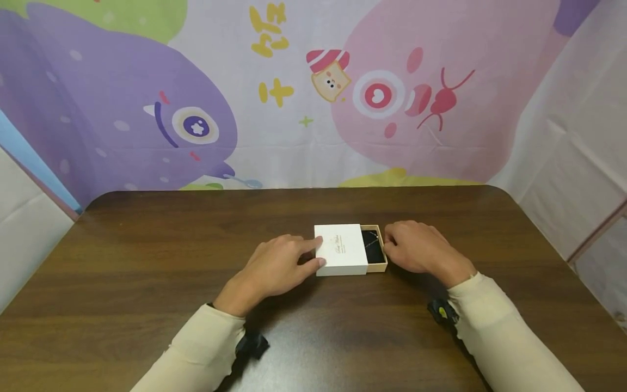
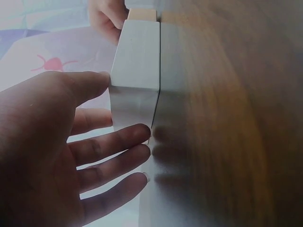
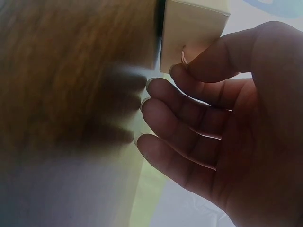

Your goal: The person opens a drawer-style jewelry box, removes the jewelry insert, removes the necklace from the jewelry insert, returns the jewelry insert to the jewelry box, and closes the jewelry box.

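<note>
A white box sleeve (image 1: 340,247) with small gold print lies flat on the table. From its right end a tan inner drawer (image 1: 377,267) is partly slid out. Inside the drawer sits a black pad (image 1: 373,247) with a thin chain necklace (image 1: 373,239) across it. My left hand (image 1: 279,264) touches the sleeve's left end with thumb and index fingertip, the other fingers loosely extended near the tabletop. At the drawer's right end, my right hand (image 1: 416,247) pinches a thin pull loop (image 3: 183,54) between thumb and index finger. The remaining right fingers are loosely bent beside the table.
The dark wooden table (image 1: 147,261) has rounded far corners. Behind it hangs a cloth printed with cartoon figures (image 1: 294,152), and pale fabric (image 1: 578,141) closes off the right side. A black wrist device (image 1: 443,314) sits below the right cuff.
</note>
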The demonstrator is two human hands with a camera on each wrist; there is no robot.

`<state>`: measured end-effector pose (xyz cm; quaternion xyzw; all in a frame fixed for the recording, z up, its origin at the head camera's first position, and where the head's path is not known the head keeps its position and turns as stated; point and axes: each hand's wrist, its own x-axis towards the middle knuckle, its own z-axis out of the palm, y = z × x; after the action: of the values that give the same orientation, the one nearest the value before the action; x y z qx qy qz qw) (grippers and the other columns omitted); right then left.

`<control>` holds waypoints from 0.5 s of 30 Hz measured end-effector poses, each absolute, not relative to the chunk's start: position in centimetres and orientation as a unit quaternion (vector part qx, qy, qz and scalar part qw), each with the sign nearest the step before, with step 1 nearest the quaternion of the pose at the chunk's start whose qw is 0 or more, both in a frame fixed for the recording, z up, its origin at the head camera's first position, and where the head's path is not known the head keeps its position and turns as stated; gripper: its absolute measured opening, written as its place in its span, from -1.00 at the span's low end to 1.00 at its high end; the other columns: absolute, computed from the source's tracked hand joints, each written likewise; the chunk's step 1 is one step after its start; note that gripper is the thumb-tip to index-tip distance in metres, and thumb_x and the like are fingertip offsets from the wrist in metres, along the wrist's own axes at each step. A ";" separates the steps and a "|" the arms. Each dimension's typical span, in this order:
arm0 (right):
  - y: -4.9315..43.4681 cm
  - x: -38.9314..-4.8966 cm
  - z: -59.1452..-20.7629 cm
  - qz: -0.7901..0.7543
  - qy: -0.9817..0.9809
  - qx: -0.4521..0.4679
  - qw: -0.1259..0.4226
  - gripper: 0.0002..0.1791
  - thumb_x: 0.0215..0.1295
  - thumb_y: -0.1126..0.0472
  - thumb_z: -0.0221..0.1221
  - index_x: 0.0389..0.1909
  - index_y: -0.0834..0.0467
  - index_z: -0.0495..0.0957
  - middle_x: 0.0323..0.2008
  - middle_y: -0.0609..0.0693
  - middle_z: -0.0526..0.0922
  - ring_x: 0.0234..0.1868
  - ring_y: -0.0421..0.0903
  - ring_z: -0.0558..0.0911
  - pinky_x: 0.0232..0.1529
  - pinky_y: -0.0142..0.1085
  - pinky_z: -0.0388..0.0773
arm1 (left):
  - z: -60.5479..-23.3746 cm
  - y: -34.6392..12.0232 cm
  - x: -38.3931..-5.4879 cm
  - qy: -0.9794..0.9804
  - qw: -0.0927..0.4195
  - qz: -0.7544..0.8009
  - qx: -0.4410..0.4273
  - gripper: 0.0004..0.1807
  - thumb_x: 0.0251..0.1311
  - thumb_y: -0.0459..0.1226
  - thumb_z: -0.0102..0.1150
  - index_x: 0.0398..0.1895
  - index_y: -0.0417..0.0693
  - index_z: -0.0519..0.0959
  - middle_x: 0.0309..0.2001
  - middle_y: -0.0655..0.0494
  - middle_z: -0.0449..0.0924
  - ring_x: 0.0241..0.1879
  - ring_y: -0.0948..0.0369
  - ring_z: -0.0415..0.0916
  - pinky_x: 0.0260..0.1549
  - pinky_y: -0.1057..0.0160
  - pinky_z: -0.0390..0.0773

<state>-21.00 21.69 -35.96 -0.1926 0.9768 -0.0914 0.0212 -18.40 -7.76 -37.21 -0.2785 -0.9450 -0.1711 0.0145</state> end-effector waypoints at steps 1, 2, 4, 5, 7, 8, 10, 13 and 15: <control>21.7 -21.0 -36.0 -0.091 0.977 -0.193 0.022 -0.82 0.22 0.18 0.06 -0.57 -0.04 0.49 -0.53 -0.14 0.50 -0.48 -0.12 0.48 -0.48 -0.14 0.40 | -37.2 -7.8 -18.4 -0.945 0.013 -0.172 -0.279 -0.44 0.39 0.11 0.12 0.38 0.17 0.49 0.13 0.12 0.64 0.10 0.14 0.56 -0.05 -0.02 0.57; 21.7 -21.0 -36.0 -0.091 0.977 -0.192 0.022 -0.82 0.22 0.18 0.06 -0.57 -0.04 0.49 -0.53 -0.14 0.50 -0.48 -0.12 0.47 -0.48 -0.15 0.40 | -37.2 -7.8 -18.4 -0.945 0.013 -0.172 -0.278 -0.44 0.39 0.11 0.12 0.38 0.17 0.49 0.13 0.11 0.64 0.11 0.14 0.56 -0.04 -0.02 0.57; 21.7 -21.0 -36.0 -0.092 0.977 -0.191 0.024 -0.82 0.23 0.18 0.06 -0.57 -0.04 0.49 -0.53 -0.14 0.50 -0.48 -0.12 0.47 -0.48 -0.15 0.39 | -37.2 -7.8 -18.4 -0.945 0.012 -0.172 -0.278 -0.44 0.39 0.11 0.12 0.39 0.18 0.48 0.13 0.11 0.64 0.11 0.13 0.56 -0.04 -0.02 0.56; 21.7 -21.0 -36.0 -0.092 0.977 -0.191 0.025 -0.81 0.23 0.18 0.06 -0.56 -0.04 0.49 -0.53 -0.14 0.50 -0.48 -0.12 0.47 -0.48 -0.15 0.39 | -37.2 -7.8 -18.4 -0.945 0.012 -0.173 -0.278 -0.44 0.39 0.11 0.12 0.39 0.18 0.48 0.13 0.11 0.64 0.11 0.13 0.56 -0.04 -0.02 0.56; 21.7 -21.1 -36.0 -0.093 0.977 -0.190 0.026 -0.81 0.24 0.18 0.06 -0.56 -0.03 0.49 -0.54 -0.14 0.50 -0.49 -0.12 0.47 -0.49 -0.16 0.38 | -37.2 -7.8 -18.4 -0.945 0.012 -0.172 -0.278 -0.44 0.39 0.12 0.12 0.39 0.18 0.48 0.13 0.11 0.64 0.11 0.13 0.56 -0.03 -0.03 0.56; 21.7 -21.1 -36.0 -0.094 0.977 -0.189 0.026 -0.81 0.24 0.18 0.06 -0.56 -0.03 0.49 -0.54 -0.13 0.50 -0.49 -0.12 0.47 -0.49 -0.16 0.38 | -37.2 -7.8 -18.4 -0.945 0.012 -0.172 -0.278 -0.44 0.39 0.12 0.12 0.39 0.18 0.48 0.13 0.11 0.64 0.11 0.13 0.56 -0.03 -0.03 0.56; 21.7 -21.0 -36.0 -0.095 0.977 -0.189 0.028 -0.80 0.26 0.18 0.06 -0.56 -0.03 0.48 -0.54 -0.13 0.49 -0.49 -0.12 0.46 -0.50 -0.17 0.37 | -37.2 -7.8 -18.4 -0.945 0.012 -0.172 -0.279 -0.44 0.39 0.12 0.12 0.39 0.18 0.48 0.13 0.10 0.64 0.11 0.12 0.56 -0.03 -0.03 0.56; 21.8 -21.0 -36.0 -0.096 0.977 -0.189 0.027 -0.79 0.27 0.19 0.05 -0.57 -0.02 0.47 -0.55 -0.12 0.48 -0.50 -0.12 0.44 -0.51 -0.18 0.35 | -37.2 -7.8 -18.4 -0.944 0.012 -0.173 -0.280 -0.44 0.39 0.12 0.11 0.39 0.18 0.49 0.13 0.10 0.64 0.11 0.12 0.56 -0.04 -0.03 0.56; 21.8 -21.0 -36.1 -0.096 0.977 -0.189 0.026 -0.79 0.27 0.19 0.05 -0.57 -0.03 0.46 -0.56 -0.12 0.47 -0.51 -0.12 0.44 -0.51 -0.18 0.34 | -37.3 -7.8 -18.4 -0.944 0.014 -0.173 -0.280 -0.44 0.39 0.12 0.11 0.39 0.18 0.49 0.13 0.10 0.64 0.11 0.12 0.56 -0.04 -0.03 0.56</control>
<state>-21.04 21.77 -36.06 -0.1888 0.9769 -0.0962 0.0259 -18.39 -7.83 -37.26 -0.2799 -0.9443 -0.1726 0.0136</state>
